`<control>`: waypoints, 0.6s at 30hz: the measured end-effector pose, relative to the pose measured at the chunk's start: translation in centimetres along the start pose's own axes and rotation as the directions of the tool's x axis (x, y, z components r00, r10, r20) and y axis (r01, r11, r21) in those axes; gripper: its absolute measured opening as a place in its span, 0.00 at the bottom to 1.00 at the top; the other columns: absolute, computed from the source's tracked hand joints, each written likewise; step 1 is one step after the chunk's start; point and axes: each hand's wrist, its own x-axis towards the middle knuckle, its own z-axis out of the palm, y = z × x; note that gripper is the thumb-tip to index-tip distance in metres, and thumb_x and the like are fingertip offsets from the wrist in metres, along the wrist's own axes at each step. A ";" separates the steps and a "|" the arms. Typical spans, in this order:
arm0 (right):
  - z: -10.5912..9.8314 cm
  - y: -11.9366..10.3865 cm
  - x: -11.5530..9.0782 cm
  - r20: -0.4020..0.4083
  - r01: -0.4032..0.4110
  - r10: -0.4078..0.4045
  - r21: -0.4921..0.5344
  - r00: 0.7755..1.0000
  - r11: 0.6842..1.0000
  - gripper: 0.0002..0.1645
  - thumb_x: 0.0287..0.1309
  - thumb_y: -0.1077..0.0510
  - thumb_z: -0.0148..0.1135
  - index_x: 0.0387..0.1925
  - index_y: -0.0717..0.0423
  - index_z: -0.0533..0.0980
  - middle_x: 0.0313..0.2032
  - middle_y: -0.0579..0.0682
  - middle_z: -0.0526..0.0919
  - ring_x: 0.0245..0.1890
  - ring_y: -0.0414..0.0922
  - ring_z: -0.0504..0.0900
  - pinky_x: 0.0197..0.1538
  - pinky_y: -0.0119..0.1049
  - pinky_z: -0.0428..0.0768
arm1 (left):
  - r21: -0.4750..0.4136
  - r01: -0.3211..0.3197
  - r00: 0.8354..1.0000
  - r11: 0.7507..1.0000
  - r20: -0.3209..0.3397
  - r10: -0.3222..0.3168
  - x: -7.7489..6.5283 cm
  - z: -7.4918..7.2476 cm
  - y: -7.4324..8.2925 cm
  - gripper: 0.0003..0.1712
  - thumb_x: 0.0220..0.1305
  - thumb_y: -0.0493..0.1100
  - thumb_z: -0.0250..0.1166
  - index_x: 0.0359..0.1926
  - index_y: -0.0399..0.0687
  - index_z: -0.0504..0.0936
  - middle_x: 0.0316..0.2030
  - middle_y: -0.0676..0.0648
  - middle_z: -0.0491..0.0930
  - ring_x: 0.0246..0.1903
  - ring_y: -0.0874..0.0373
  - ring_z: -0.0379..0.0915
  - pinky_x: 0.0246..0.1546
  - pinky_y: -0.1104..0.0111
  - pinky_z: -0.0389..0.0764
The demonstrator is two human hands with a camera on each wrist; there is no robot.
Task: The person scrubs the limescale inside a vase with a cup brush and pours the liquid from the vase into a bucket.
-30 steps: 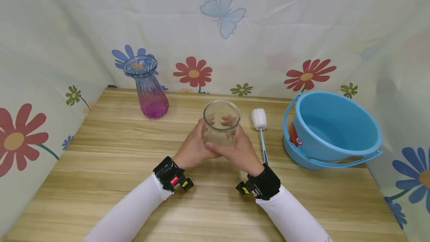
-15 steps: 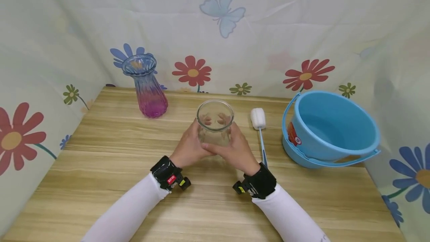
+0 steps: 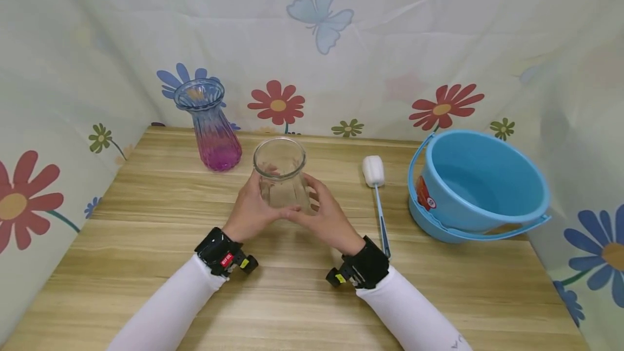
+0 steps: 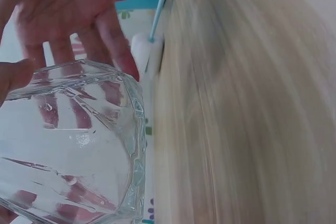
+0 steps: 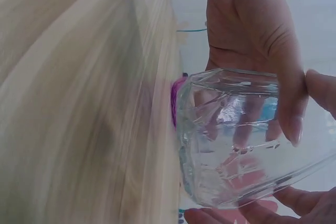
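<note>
A clear glass vase (image 3: 285, 188) stands upright between both hands in the head view. My left hand (image 3: 251, 207) grips its left side, the thumb in front of the glass and the fingers behind, as the right wrist view shows. At the other side, my right hand (image 3: 326, 215) has its fingers spread loosely, its palm away from the glass and its thumb tip near the left thumb. Whether its fingertips touch the vase is hard to tell. In the left wrist view the vase's base (image 4: 137, 150) sits just off the wooden tabletop (image 4: 236, 103).
A ribbed blue-to-pink vase (image 3: 218, 140) stands at the back left. Right of the hands lies a bottle brush (image 3: 374, 171) with a white sponge head and blue handle. A light-blue bucket (image 3: 487, 177) sits tilted at the right. Flowered cloth (image 3: 380, 58) encloses the table.
The clear vase has moved left with my left hand. My right hand has followed by a smaller distance, and its fingers have loosened from the glass.
</note>
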 end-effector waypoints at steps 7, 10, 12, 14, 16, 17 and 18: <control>1.0 -0.3 0.2 0.058 -0.057 0.051 0.110 0.997 0.992 0.54 0.51 0.51 0.73 0.73 0.42 0.51 0.71 0.46 0.54 0.62 0.51 0.63 0.63 0.55 0.68 | 0.005 -0.007 1.000 1.000 -0.009 0.007 -0.4 -1.5 -0.3 0.60 0.38 0.63 0.79 0.70 0.64 0.54 0.62 0.48 0.68 0.58 0.57 0.64 0.57 0.45 0.70; 1.6 -0.5 0.2 0.067 -0.088 0.079 0.156 0.995 0.984 0.55 0.51 0.54 0.73 0.74 0.43 0.50 0.71 0.47 0.53 0.62 0.52 0.63 0.62 0.56 0.70 | 0.013 -0.006 1.000 1.000 -0.019 0.007 -0.6 -2.1 -0.6 0.62 0.38 0.63 0.79 0.71 0.65 0.52 0.62 0.48 0.68 0.58 0.56 0.64 0.57 0.44 0.70; 2.0 -0.6 0.1 0.085 -0.121 0.106 0.185 0.991 0.975 0.55 0.51 0.55 0.73 0.74 0.44 0.50 0.71 0.48 0.53 0.62 0.53 0.64 0.60 0.55 0.72 | 0.025 -0.004 0.999 1.000 -0.032 0.005 -0.8 -2.6 -0.9 0.62 0.39 0.63 0.79 0.71 0.62 0.53 0.62 0.47 0.68 0.58 0.55 0.64 0.56 0.43 0.70; 2.5 -0.7 0.1 0.109 -0.153 0.132 0.212 0.985 0.965 0.56 0.51 0.56 0.73 0.74 0.45 0.49 0.71 0.50 0.53 0.62 0.55 0.64 0.59 0.54 0.73 | 0.036 0.010 0.999 0.999 -0.047 -0.008 -1.0 -3.2 -1.1 0.61 0.39 0.63 0.78 0.71 0.59 0.54 0.62 0.47 0.68 0.58 0.55 0.64 0.56 0.43 0.70; 3.1 -0.7 0.1 0.137 -0.173 0.142 0.248 0.980 0.953 0.56 0.51 0.58 0.72 0.75 0.46 0.49 0.72 0.52 0.53 0.62 0.55 0.65 0.58 0.54 0.74 | 0.044 0.025 0.998 0.999 -0.060 -0.023 -1.2 -3.8 -1.3 0.61 0.39 0.64 0.78 0.70 0.56 0.55 0.62 0.46 0.68 0.59 0.54 0.63 0.56 0.42 0.70; 3.3 -0.7 0.0 0.151 -0.181 0.145 0.264 0.978 0.947 0.56 0.52 0.59 0.72 0.75 0.47 0.48 0.72 0.52 0.53 0.62 0.55 0.65 0.59 0.53 0.74 | 0.049 0.032 0.997 0.998 -0.067 -0.029 -1.4 -4.1 -1.5 0.61 0.40 0.64 0.78 0.70 0.55 0.54 0.63 0.46 0.67 0.58 0.53 0.63 0.56 0.42 0.70; 3.6 -0.8 0.0 0.165 -0.186 0.143 0.279 0.976 0.942 0.56 0.52 0.60 0.71 0.75 0.48 0.48 0.72 0.52 0.52 0.62 0.54 0.64 0.59 0.53 0.73 | 0.051 0.039 0.997 0.998 -0.075 -0.035 -1.5 -4.5 -1.7 0.61 0.40 0.64 0.78 0.70 0.55 0.55 0.63 0.47 0.66 0.59 0.53 0.63 0.56 0.42 0.70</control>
